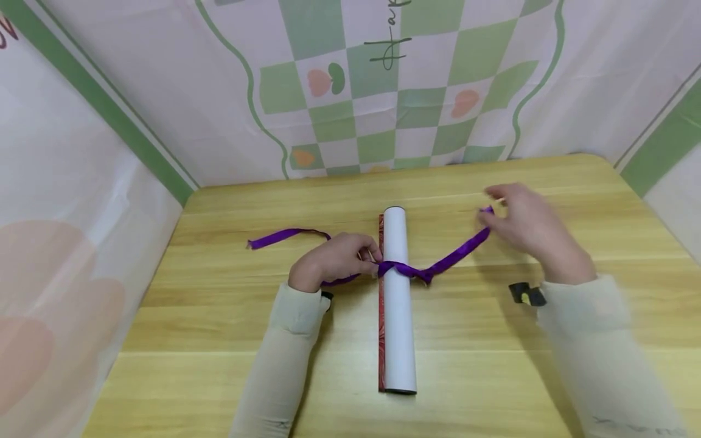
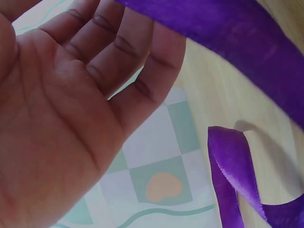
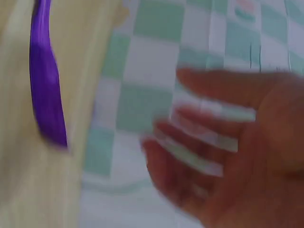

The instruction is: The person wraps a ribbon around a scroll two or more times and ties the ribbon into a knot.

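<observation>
A white rolled scroll (image 1: 400,340) with a red patterned strip (image 1: 381,340) along its left side lies lengthwise on the wooden table. A purple ribbon (image 1: 459,252) wraps across its upper half, with a loose tail out to each side. At the scroll's left edge, my left hand (image 1: 339,258) pinches the ribbon; in the left wrist view the ribbon (image 2: 228,38) covers the fingertips. My right hand (image 1: 528,222) is raised at the ribbon's right end, fingers spread and blurred. The right wrist view shows that ribbon end (image 3: 50,99) hanging apart from the fingers (image 3: 164,175).
The wooden table (image 1: 219,377) meets a checked green and white curtain (image 1: 375,115) at the back. More printed cloth (image 1: 71,213) hangs at the left. A small black piece (image 1: 527,294) shows beside the right cuff. The ribbon's left tail (image 1: 274,238) lies on the tabletop.
</observation>
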Demonstrator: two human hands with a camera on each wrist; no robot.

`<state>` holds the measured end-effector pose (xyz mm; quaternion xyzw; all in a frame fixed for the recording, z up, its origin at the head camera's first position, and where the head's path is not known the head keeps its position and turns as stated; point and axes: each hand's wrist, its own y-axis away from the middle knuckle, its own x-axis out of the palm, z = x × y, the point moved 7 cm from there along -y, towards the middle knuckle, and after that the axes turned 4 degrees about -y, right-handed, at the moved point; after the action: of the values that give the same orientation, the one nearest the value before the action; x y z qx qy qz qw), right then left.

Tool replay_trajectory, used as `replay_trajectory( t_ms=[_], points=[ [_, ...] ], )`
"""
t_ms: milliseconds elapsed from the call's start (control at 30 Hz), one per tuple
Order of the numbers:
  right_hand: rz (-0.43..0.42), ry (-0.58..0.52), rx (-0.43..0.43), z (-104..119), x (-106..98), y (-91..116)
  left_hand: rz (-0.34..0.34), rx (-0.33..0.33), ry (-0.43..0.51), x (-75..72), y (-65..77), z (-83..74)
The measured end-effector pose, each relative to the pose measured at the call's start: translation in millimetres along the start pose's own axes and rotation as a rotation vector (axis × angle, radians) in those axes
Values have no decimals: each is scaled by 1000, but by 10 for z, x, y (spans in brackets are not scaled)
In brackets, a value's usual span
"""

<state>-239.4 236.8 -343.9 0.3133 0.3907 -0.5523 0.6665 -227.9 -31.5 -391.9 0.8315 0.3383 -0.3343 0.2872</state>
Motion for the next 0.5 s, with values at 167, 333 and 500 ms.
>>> replay_trajectory(
  t_ms=[167, 333, 500],
  points=[
    [300, -44, -293, 479, 591, 55, -5, 23, 4, -2, 8, -10],
    [456, -3, -299, 601, 883, 133, -15, 41, 16, 0, 10, -28],
    [452, 19, -277, 573, 900, 131, -31, 70, 5, -6, -6, -80]
  ],
)
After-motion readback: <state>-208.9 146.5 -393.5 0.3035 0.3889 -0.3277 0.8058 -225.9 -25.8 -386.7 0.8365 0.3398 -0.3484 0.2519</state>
